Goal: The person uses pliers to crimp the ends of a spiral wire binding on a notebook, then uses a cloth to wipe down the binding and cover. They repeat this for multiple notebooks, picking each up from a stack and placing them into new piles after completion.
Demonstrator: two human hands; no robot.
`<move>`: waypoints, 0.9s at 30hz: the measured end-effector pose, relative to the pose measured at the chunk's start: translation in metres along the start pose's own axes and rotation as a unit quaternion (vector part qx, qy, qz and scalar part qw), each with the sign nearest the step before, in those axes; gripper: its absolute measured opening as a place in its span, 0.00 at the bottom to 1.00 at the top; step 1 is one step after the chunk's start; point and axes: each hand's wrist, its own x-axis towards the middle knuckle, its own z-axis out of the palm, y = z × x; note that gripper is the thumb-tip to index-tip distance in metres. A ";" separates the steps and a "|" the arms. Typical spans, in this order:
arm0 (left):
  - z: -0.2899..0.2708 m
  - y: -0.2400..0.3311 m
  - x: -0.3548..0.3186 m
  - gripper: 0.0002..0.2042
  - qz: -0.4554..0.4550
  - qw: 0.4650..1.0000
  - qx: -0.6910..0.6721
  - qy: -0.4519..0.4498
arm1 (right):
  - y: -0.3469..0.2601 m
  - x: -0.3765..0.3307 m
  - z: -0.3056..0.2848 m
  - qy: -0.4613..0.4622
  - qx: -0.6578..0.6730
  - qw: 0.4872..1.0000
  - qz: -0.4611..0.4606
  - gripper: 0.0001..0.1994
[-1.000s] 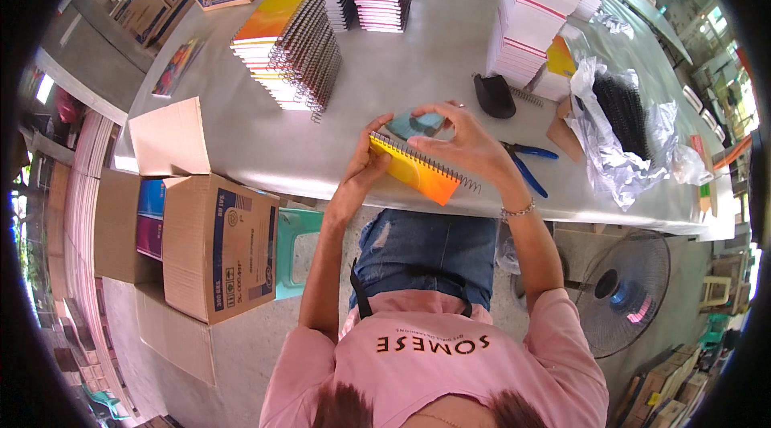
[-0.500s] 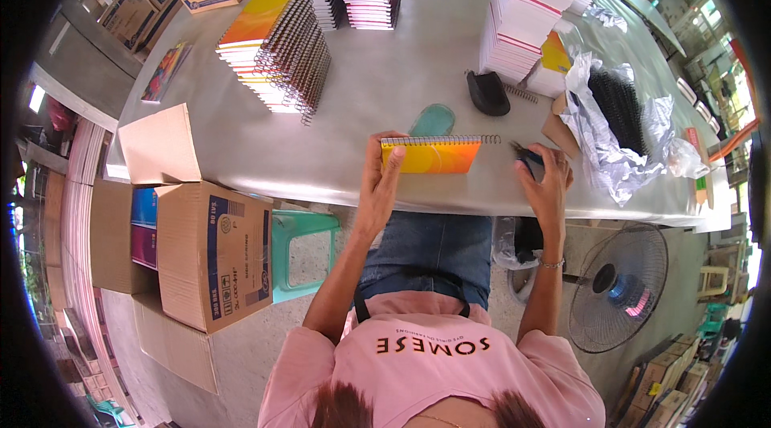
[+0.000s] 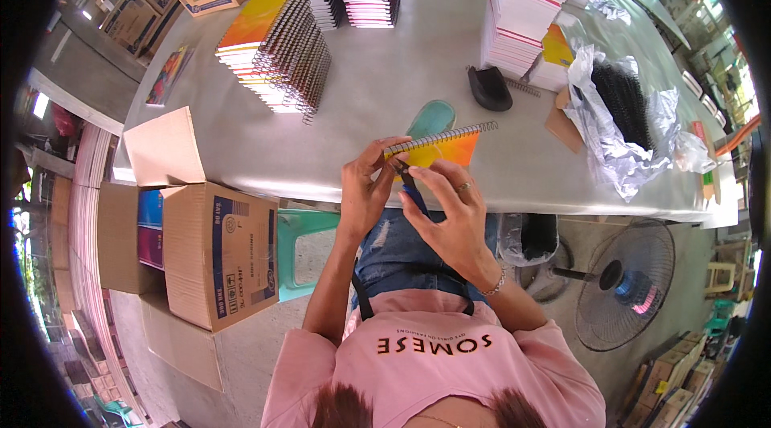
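1. Two bare hands close in on a small yellow-and-orange spiral notebook (image 3: 440, 152), held at the near edge of a gray table (image 3: 377, 79).
2. Gripping the notebook by its left end, the left hand (image 3: 368, 189) pinches the cover between thumb and fingers, so the notebook reaches out to the right of that hand.
3. Just below the notebook, on the person's side, the right hand (image 3: 451, 207) grasps blue-handled pliers (image 3: 411, 185), their tip beside the notebook's left end; whether the tip touches the coil cannot be told.
4. Its coil runs along the notebook's far edge, a loose end of wire jutting past the right corner.
5. Directly beyond the notebook lies a teal oval piece (image 3: 434, 116), partly hidden behind it; a black rounded object (image 3: 490, 89) rests farther off, to the notebook's upper right.
6. Well to the notebook's upper left stands a stack of spiral notebooks (image 3: 261, 34); well to its right, crumpled plastic wrapping (image 3: 584, 111) surrounds black coils (image 3: 622, 107).
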 end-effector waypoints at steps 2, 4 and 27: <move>-0.003 0.003 -0.001 0.12 -0.002 0.999 0.049 -0.004 | 0.001 -0.001 0.005 -0.005 -0.010 1.000 -0.008 0.18; -0.005 0.004 -0.003 0.12 0.005 0.998 0.056 0.003 | 0.002 -0.001 0.008 -0.009 -0.018 1.000 -0.012 0.17; -0.003 0.003 -0.017 0.08 0.025 0.984 0.177 0.017 | 0.014 0.019 -0.018 -0.207 0.670 0.528 0.479 0.13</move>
